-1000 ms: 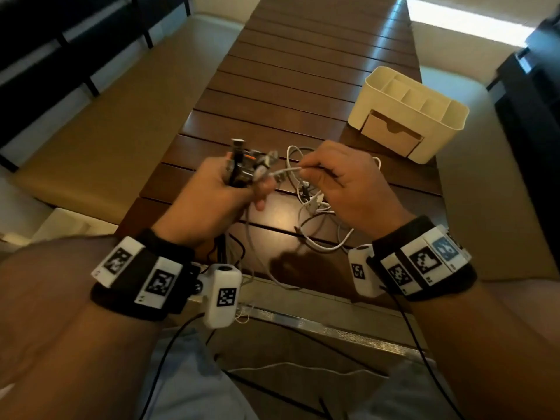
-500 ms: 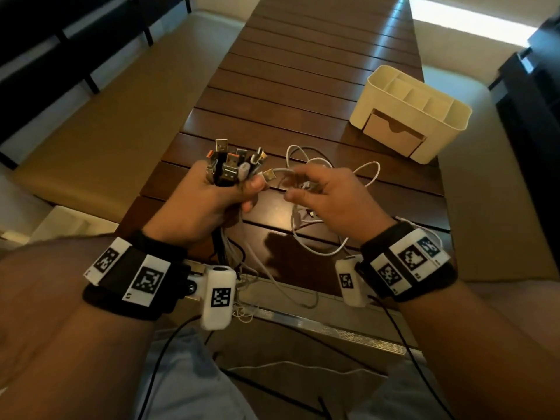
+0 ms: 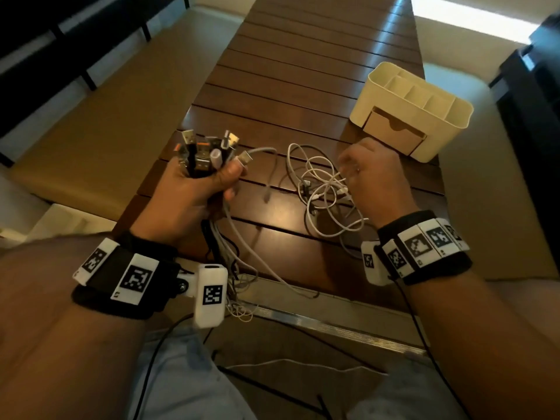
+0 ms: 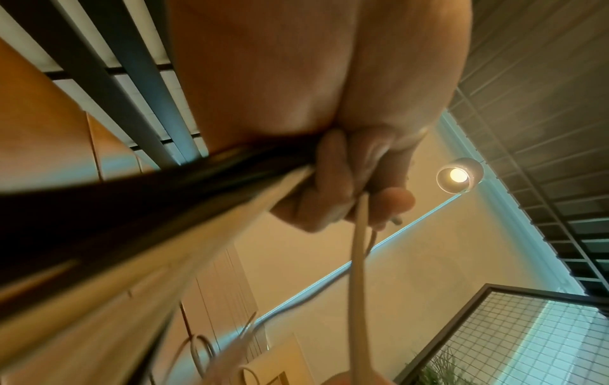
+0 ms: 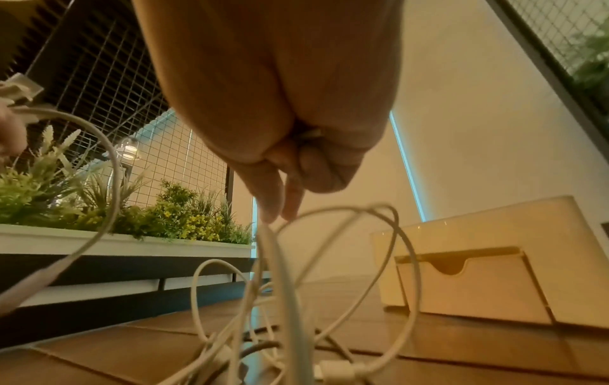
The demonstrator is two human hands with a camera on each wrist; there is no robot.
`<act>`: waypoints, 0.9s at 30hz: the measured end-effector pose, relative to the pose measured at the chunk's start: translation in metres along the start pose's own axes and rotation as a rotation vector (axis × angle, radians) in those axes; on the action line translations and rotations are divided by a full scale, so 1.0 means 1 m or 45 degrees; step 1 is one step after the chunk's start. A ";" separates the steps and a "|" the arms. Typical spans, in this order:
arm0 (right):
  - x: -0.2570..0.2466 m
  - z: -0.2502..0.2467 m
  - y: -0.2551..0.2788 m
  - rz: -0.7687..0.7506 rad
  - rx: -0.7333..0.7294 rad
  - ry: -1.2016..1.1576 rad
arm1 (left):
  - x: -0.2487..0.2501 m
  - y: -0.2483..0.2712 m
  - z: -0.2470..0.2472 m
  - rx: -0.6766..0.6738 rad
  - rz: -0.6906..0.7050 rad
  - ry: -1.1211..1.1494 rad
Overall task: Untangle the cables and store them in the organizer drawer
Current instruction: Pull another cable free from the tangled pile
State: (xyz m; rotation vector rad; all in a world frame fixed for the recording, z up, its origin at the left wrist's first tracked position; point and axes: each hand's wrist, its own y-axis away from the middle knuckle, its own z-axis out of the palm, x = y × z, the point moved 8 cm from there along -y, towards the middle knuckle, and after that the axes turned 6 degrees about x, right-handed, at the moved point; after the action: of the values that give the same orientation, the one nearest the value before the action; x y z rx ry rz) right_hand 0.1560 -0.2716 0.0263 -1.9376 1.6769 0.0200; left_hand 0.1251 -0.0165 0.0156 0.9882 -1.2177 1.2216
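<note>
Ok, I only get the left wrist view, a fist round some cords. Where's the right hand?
Observer: The right hand is over a loose tangle on the table, its fingertips pinching one white cord.
Operator: Is the drawer open?
Observer: The drawer sticks out slightly from the organizer; its inside is hidden.
Operator: What's above my fist?
Observer: The left hand grips a bundle whose plugs stand up together.
</note>
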 end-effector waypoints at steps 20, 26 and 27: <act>-0.093 -0.001 0.075 -0.068 -1.216 -0.392 | 0.008 0.013 -0.001 0.107 -0.111 -0.257; -0.082 0.007 0.095 -0.028 -1.352 -0.231 | 0.009 0.017 0.005 0.056 -0.123 -0.006; -0.080 0.006 0.087 -0.024 -1.227 -0.246 | 0.009 0.019 0.009 0.040 -0.125 0.019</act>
State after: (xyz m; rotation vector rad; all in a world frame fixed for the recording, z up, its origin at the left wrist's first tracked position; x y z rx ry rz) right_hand 0.0616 -0.2012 0.0157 -2.4778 1.6489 1.1540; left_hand 0.1052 -0.0215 0.0237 1.0486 -1.1281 1.1721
